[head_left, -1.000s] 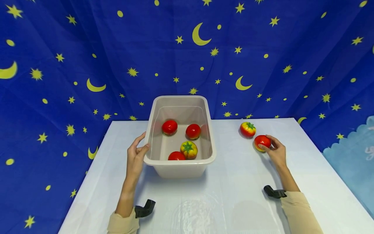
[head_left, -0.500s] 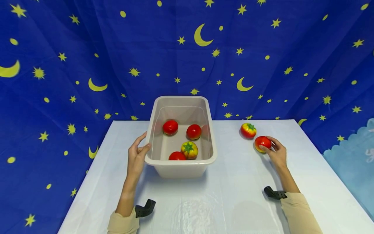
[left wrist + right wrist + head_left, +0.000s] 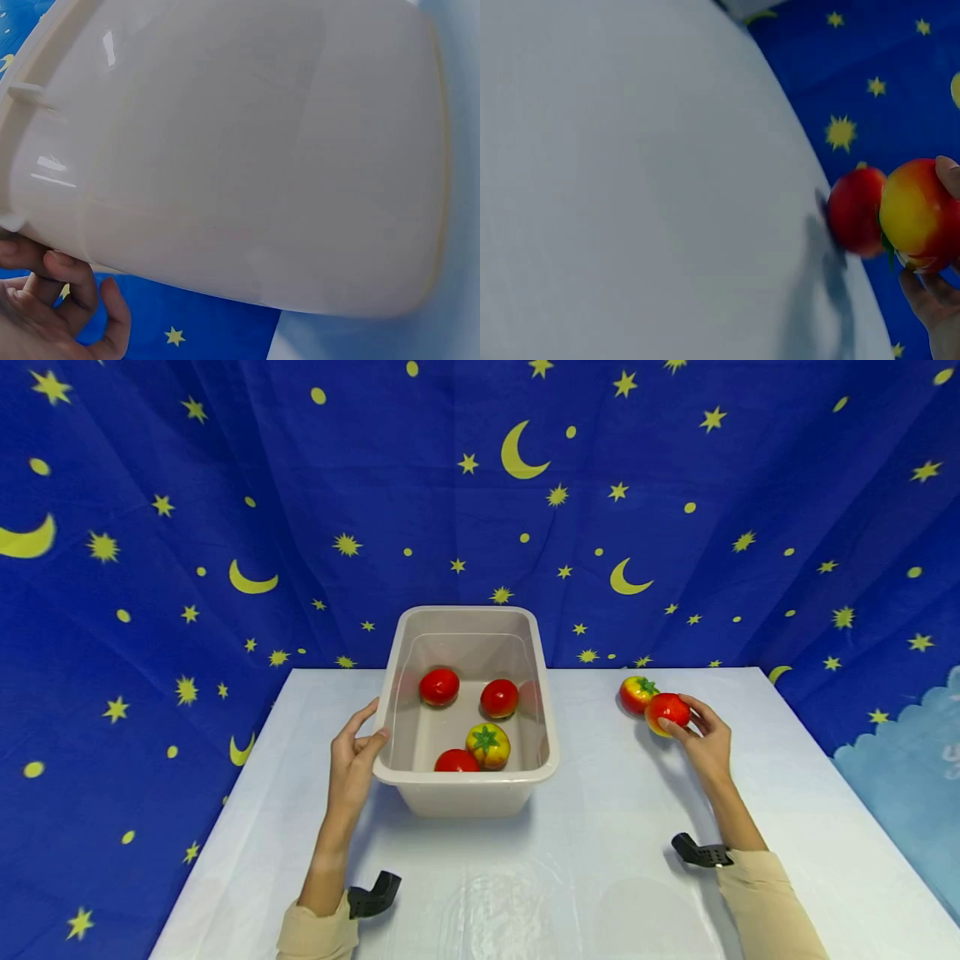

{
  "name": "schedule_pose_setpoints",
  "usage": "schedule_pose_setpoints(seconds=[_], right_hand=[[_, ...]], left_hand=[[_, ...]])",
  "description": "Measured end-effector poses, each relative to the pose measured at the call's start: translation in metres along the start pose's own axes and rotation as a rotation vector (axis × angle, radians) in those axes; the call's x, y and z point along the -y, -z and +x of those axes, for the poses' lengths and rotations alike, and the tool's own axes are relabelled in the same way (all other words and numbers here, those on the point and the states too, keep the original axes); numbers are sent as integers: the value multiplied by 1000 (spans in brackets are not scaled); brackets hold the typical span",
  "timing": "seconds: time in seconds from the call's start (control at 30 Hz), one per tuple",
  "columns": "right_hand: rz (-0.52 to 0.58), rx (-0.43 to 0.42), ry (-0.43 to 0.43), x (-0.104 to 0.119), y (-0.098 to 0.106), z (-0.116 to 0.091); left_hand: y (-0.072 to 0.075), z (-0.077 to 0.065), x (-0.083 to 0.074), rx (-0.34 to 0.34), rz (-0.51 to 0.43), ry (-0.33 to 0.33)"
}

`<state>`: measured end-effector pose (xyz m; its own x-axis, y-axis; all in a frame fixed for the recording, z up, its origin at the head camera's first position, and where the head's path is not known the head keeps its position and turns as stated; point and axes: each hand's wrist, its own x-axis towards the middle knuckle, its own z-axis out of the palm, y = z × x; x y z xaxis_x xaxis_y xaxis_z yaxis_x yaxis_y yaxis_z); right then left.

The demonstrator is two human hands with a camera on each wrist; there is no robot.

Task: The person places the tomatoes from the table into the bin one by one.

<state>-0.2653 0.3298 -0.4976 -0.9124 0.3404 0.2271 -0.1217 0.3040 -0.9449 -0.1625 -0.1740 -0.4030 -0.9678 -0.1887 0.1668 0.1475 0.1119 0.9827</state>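
Note:
My right hand (image 3: 708,745) pinches a red and yellow tomato (image 3: 664,712) between thumb and fingers, off the tabletop at the right. Just behind it a second tomato (image 3: 634,693) with a green top rests on the table, partly overlapped by the held one. The right wrist view also shows the held tomato (image 3: 916,210) in front of the resting one (image 3: 855,208). At the left, my left hand (image 3: 352,768) grips the left rim of a beige plastic bin (image 3: 465,795). In the left wrist view its curled fingers (image 3: 75,289) lie under the bin's rim.
Inside the bin lie several tomatoes, among them a red one (image 3: 439,686) at the back left and a yellow one (image 3: 488,743) with a green top near the front. The white table (image 3: 585,860) ends at a blue star-patterned curtain (image 3: 420,485) behind the bin.
My right hand has raised the tomato from the table and moved it slightly left and back, towards the other tomato. The left hand and bin stay in place.

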Motion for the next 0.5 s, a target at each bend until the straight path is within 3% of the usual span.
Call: schedule_pose_setpoints(seconds=[0.13, 0.17, 0.23, 0.4, 0.5], right_hand=[[81, 25, 96, -24, -5, 14], [65, 36, 100, -19, -7, 13], [106, 56, 110, -3, -13, 7], [129, 116, 114, 67, -32, -16], [100, 176, 129, 99, -43, -25]], left_hand=[[-1, 0, -1, 5, 6, 2], [-2, -1, -2, 9, 5, 3], [-2, -1, -2, 19, 10, 1], [-2, -1, -3, 16, 30, -8], [-2, -1, -4, 11, 24, -8]])
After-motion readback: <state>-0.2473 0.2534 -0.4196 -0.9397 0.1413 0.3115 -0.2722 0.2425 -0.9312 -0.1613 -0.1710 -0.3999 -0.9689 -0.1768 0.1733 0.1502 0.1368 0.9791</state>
